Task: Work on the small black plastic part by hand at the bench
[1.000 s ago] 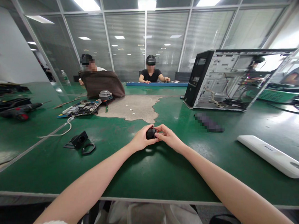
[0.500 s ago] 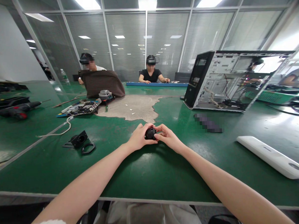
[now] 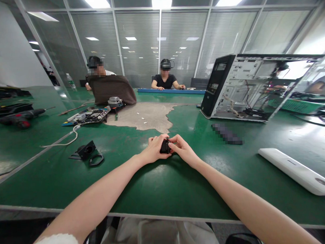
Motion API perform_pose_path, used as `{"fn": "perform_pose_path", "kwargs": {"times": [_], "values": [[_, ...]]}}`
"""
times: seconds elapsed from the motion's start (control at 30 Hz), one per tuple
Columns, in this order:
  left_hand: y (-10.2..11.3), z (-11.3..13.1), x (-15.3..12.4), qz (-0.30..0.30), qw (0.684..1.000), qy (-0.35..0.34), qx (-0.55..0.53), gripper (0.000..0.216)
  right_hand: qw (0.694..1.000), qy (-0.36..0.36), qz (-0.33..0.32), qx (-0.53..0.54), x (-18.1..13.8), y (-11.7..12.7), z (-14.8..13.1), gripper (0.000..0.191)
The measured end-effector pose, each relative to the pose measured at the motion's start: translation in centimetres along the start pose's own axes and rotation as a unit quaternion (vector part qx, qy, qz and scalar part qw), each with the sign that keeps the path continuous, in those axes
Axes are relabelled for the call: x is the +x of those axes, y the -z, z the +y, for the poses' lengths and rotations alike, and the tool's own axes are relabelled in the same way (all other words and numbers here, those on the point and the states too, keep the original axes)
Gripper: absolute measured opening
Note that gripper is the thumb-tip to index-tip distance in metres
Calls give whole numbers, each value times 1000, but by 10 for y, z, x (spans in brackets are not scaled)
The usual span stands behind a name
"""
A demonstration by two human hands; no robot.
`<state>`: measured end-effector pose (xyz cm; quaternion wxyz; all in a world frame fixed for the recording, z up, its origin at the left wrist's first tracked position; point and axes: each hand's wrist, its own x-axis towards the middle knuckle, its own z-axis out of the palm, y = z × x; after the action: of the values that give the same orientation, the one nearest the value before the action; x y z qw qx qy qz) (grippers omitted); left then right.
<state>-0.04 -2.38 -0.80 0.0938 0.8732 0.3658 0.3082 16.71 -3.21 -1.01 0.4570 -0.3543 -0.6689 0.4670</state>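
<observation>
Both hands meet around a small black part [image 3: 164,147], low over the green table [image 3: 165,189]. My left hand [image 3: 154,149] is closed about its left side, thumb and fingers wrapped round it. With bent fingertips, my right hand [image 3: 181,147] grips the part's right side. Fingers cover much of the part, so its exact kind cannot be made out. Left of the hands lie a black bracket-like piece [image 3: 86,150] with a round opening and a separate black ring [image 3: 96,160].
An opened computer case [image 3: 217,88] stands at the right, with a blurred dark object [image 3: 227,133] and a long white device [image 3: 294,170] nearer me. A circuit board [image 3: 87,116] and a power drill [image 3: 21,118] lie at left. Two people sit across the table.
The black part has turned in my hands and now shows a flatter, boxier side. My fingers have shifted slightly around it, and the whole view has moved a little.
</observation>
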Motion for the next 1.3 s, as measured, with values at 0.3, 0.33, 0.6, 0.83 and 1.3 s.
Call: {"fn": "perform_pose_path", "kwargs": {"times": [0.3,0.33,0.6,0.83,1.3], "values": [[-2,-2,1,1,1000,16,-13,63,999,-21,-33,8,1,3,0,28],[-2,-2,2,0,1000,17,-16,63,999,-18,-35,8,0,4,0,29],[-2,-2,1,5,1000,24,-18,64,999,-27,-33,11,-2,4,-5,29],[-2,0,1,6,999,26,-19,62,999,-37,-17,9,0,0,-3,29],[-2,-1,0,12,1000,21,-2,61,999,-23,-28,22,-4,2,-8,26]]}}
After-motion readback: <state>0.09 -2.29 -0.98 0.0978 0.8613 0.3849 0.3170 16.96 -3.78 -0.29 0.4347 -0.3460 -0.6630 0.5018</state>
